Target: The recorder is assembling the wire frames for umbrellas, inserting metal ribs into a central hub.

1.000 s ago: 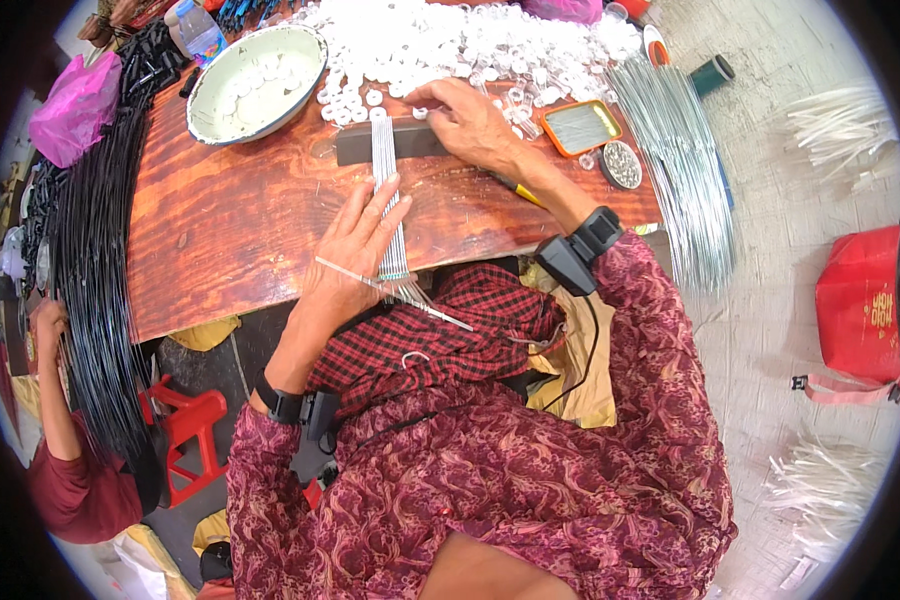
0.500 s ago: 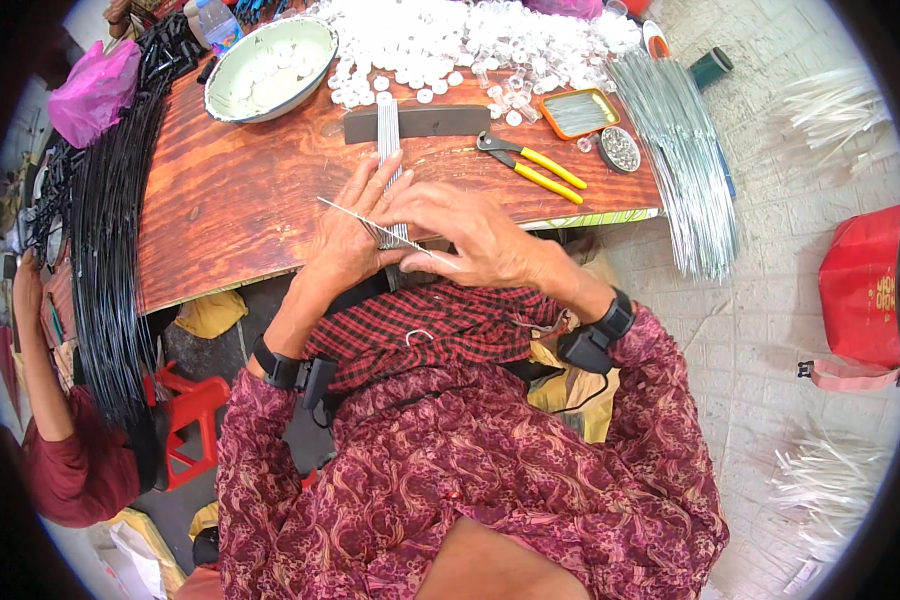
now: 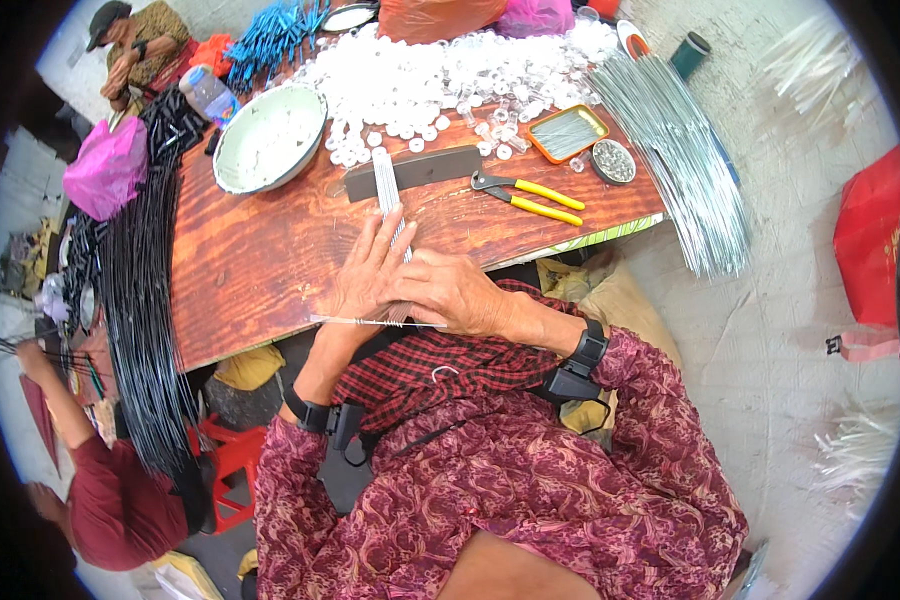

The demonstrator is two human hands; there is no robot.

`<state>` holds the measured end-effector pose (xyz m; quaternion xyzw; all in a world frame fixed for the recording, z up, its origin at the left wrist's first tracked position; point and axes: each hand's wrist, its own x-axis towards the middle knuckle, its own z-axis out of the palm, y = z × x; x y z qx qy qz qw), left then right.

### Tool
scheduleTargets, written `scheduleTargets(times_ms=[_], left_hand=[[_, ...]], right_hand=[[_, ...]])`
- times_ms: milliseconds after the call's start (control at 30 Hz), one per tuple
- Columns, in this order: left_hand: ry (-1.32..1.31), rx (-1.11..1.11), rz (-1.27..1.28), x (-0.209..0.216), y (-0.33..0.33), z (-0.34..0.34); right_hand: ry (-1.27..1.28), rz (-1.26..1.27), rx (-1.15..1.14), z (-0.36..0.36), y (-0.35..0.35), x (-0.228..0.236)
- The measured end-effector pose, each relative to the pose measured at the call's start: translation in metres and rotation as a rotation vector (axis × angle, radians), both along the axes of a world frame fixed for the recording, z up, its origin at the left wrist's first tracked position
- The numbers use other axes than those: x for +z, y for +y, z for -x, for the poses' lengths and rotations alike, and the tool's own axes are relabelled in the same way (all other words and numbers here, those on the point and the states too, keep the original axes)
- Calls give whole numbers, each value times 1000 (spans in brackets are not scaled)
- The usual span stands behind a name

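Note:
Thin metal wires (image 3: 385, 182) lie side by side in a flat row, their far ends resting across a dark grey bar (image 3: 412, 172) on the table. My left hand (image 3: 362, 272) holds this row, its fingers stretched along it and its thumb hidden. From the right, my right hand (image 3: 455, 290) has its fingers curled and closed on the near part of the row, against my left palm. A crosswise wire (image 3: 355, 321) runs below both hands, with coils around its middle. The fingertips of my right hand are partly hidden.
Yellow-handled pincers (image 3: 540, 200), an orange-rimmed tray (image 3: 570, 135) of wires and a round tin (image 3: 613, 162) lie to the right. White plastic pieces (image 3: 400, 85) and an enamel bowl (image 3: 270, 140) stand behind. Black (image 3: 140, 290) and silver wire bundles (image 3: 685, 170) overhang the sides. Co-workers sit left.
Both hands have come slightly nearer to me. The crosswise wire has swung from slanting to nearly level. My view has shifted, showing more of the far left.

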<state>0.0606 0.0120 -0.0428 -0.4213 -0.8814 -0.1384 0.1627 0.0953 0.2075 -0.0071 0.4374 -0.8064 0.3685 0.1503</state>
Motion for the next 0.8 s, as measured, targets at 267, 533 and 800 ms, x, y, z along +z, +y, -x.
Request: scheduleTargets(times_ms=[267, 533, 800], left_hand=[[-168, 52, 1, 13, 4, -3], [-587, -64, 183, 83, -12, 14], [-131, -85, -45, 40, 6, 69]], right_hand=[[-80, 63, -53, -6, 5, -13], [-221, 84, -39, -3, 10, -11], [-295, 75, -43, 4, 22, 25]])
